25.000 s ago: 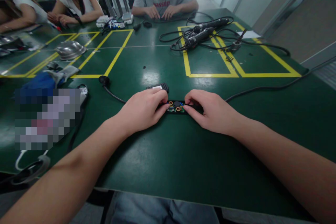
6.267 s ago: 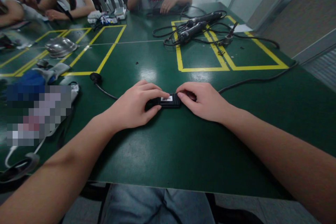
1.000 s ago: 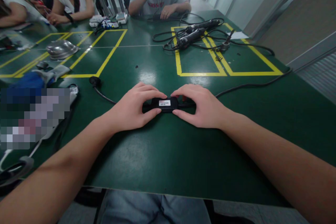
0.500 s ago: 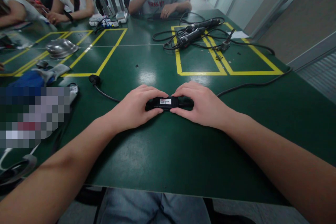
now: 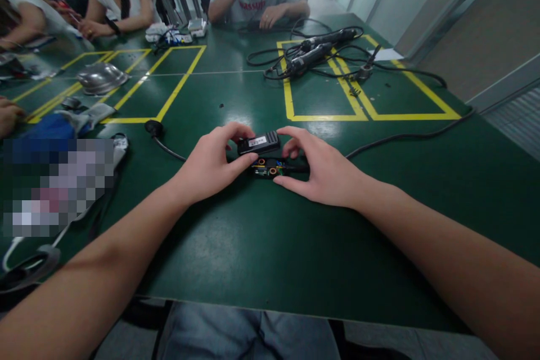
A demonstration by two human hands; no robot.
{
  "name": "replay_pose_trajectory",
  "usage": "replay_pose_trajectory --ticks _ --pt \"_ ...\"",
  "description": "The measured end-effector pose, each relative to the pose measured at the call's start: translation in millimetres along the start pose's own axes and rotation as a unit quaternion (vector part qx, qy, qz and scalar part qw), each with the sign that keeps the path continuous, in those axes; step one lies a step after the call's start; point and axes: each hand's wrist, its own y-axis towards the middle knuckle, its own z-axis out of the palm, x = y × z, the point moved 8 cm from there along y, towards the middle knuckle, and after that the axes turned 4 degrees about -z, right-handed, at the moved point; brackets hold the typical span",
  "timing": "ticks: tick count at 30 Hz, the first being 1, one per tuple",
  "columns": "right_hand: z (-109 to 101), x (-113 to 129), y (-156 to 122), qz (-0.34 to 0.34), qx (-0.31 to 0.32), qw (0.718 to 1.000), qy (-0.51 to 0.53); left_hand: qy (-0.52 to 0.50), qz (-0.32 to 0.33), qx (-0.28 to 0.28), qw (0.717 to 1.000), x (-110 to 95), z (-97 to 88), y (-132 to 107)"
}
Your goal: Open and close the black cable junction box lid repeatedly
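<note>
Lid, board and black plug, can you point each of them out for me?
Lid (image 5: 258, 142): head view, on the white label on its top.
Board (image 5: 267, 167): head view, on its middle, between the two copper-coloured rings.
Plug (image 5: 153, 127): head view, on its dark rounded body.

bare green tabletop (image 5: 261, 253) gives a hand passage between left forearm (image 5: 118, 242) and right forearm (image 5: 430, 219). past that, the open black housing (image 5: 269, 169) and labelled black cover (image 5: 259, 143) obstruct; a black plug (image 5: 153, 127) stands in the way farther left, corded electric screwdrivers (image 5: 310, 60) farther back right.
</note>
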Motion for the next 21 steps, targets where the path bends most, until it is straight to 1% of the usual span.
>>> replay_pose_trajectory --ticks 2,4,6,7,9,12,13,14,16,18,19,21 --pt "0 -1 0 0.006 0.004 1.0 0.002 0.054 -0.047 -0.023 0.997 11 -4.9 3" --pt "1 0 1 0.008 0.011 1.0 -0.006 0.101 -0.087 -0.021 0.991 21 -5.6 5" --pt "1 1 2 0.003 0.019 1.0 -0.023 0.129 -0.102 -0.009 0.986 27 -4.4 6" --pt "0 3 2 0.0 0.023 0.999 -0.032 0.135 -0.097 -0.004 0.986 27 -3.6 6" --pt "-1 6 3 -0.006 0.03 0.998 -0.048 0.142 -0.064 -0.006 0.988 22 -4.1 7" --pt "-1 10 5 -0.009 0.044 0.997 -0.059 0.157 0.015 -0.025 0.987 5 -9.3 4" --pt "-1 11 5 -0.01 0.05 0.997 -0.062 0.161 0.038 -0.022 0.986 -1 -10.0 3" --pt "-1 11 5 -0.01 0.056 0.996 -0.065 0.16 0.058 -0.006 0.985 -6 -8.6 1" --pt "0 12 5 -0.015 0.063 0.995 -0.072 0.147 0.087 0.053 0.984 -14 -0.9 -3" --pt "1 12 5 -0.022 0.065 0.995 -0.075 0.135 0.097 0.099 0.981 -17 6.3 -6" --pt "1 12 5 -0.025 0.064 0.995 -0.074 0.131 0.096 0.11 0.981 -17 8.6 -8" --pt "1 11 4 -0.022 0.063 0.995 -0.07 0.124 0.087 0.115 0.982 -16 10.7 -8"
